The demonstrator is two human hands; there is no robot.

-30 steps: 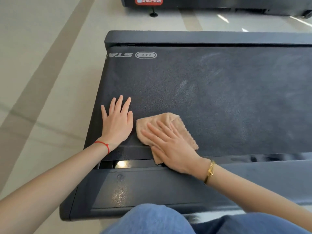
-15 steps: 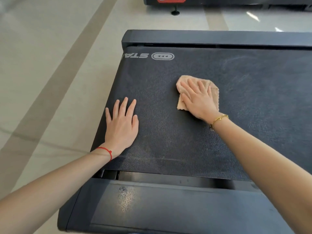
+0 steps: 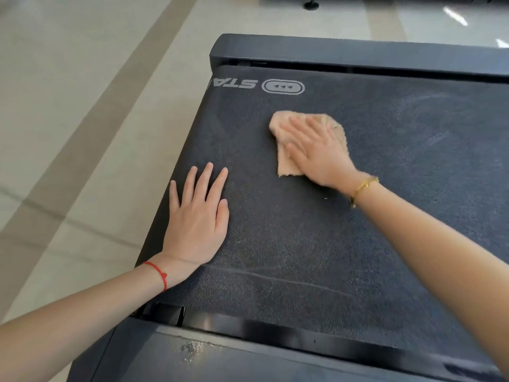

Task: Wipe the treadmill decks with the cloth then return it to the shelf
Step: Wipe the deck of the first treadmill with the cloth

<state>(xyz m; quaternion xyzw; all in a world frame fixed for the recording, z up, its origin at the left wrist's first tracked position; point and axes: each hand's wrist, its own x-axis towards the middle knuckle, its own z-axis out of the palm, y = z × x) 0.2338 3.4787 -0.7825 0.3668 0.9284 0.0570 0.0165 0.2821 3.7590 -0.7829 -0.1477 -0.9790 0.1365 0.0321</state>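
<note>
Straight, spread fingers of the right hand (image 3: 316, 150) press one crumpled peach-coloured cloth (image 3: 286, 161) flat onto the dark textured treadmill belt (image 3: 303, 244), near its printed logo. Motion blur softens them; the hand hides much of the cloth. Left hand (image 3: 197, 219) lies flat, fingers extended, on the belt's left edge, holding nothing.

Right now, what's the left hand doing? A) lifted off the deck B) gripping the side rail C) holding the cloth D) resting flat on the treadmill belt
D: the left hand lies flat, fingers straight, on the treadmill belt, apart from the cloth, which the right hand presses.
</note>
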